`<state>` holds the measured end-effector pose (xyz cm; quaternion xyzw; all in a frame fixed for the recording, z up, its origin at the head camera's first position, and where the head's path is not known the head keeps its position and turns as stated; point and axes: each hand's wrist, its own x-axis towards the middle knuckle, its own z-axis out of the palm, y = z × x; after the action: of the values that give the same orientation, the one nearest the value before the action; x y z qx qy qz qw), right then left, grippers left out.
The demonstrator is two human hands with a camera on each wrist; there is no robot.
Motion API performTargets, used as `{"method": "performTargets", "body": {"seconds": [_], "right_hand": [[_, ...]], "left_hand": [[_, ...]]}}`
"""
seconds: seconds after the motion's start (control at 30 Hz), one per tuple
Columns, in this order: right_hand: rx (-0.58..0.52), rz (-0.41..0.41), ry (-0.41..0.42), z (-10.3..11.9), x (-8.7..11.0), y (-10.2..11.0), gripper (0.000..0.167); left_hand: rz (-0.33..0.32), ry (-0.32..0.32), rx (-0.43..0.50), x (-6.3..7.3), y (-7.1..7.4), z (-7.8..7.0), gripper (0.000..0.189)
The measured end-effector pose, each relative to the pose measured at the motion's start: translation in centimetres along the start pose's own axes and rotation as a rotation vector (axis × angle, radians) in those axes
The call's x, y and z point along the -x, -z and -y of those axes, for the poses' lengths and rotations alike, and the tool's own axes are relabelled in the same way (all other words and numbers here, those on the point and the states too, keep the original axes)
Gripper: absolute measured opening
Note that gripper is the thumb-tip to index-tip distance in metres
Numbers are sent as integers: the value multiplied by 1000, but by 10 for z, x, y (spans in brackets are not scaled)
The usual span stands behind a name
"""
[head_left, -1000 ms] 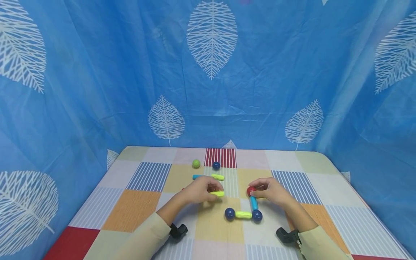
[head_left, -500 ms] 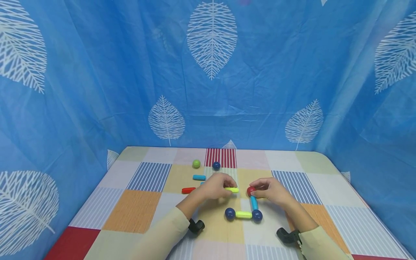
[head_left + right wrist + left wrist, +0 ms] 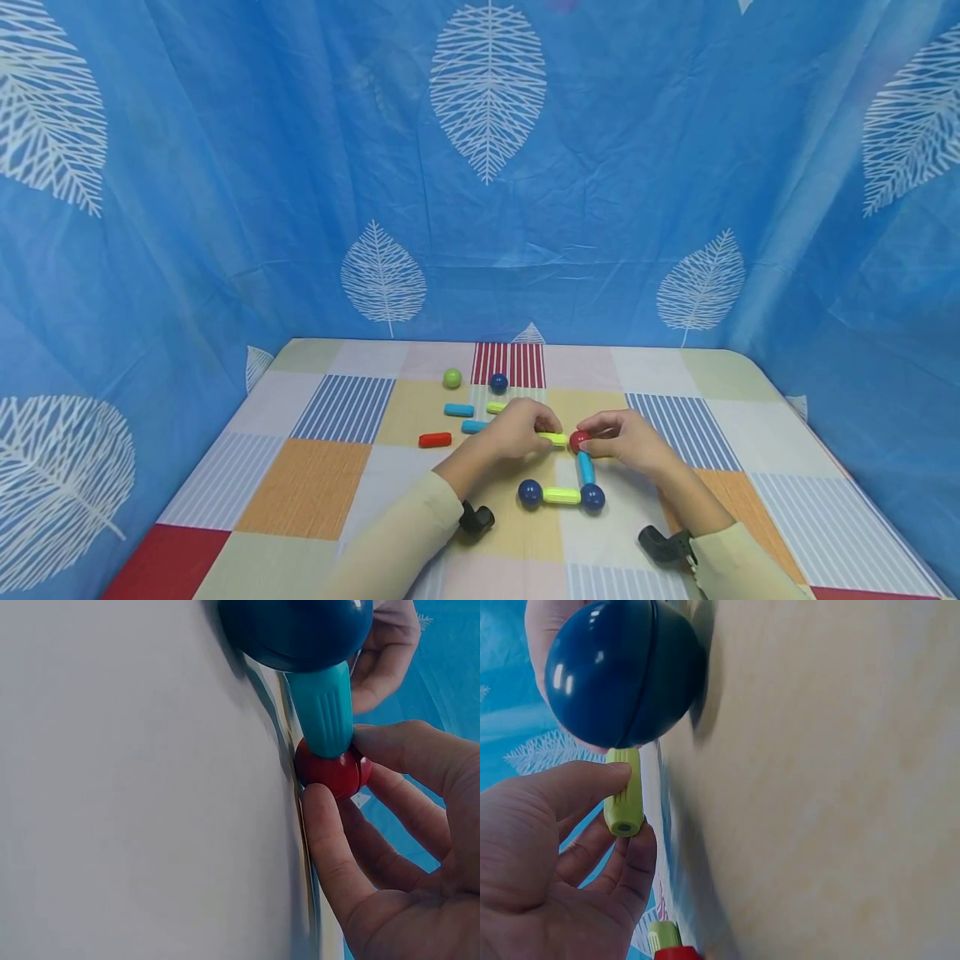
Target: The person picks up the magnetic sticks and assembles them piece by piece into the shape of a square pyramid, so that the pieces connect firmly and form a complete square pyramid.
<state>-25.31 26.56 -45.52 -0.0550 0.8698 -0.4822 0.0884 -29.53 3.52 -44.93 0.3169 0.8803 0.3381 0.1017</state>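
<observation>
There are five balls (image 3: 530,494) and apparently seven rods (image 3: 561,496).

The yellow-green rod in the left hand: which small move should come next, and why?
Probably ease the yellow-green rod rightward to the red ball: the left hand pinches the rod with one end close to the ball, which the right hand grips.

Rod (image 3: 554,439) left of ball (image 3: 577,441), tablecloth (image 3: 300,487) beneath

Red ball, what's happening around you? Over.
Left hand pinches yellow stick, end close to red ball. Right hand holds ball, blue stick touching it. Nothing seen blocking between; contact unclear.
</observation>
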Motion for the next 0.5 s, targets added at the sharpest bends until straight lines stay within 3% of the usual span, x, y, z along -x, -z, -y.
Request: {"method": "performTargets", "body": {"seconds": [0.5], "right_hand": [[13,-8,9,0,1,-1,28]], "left_hand": [[1,18,8,-4,-4,0,17]]}}
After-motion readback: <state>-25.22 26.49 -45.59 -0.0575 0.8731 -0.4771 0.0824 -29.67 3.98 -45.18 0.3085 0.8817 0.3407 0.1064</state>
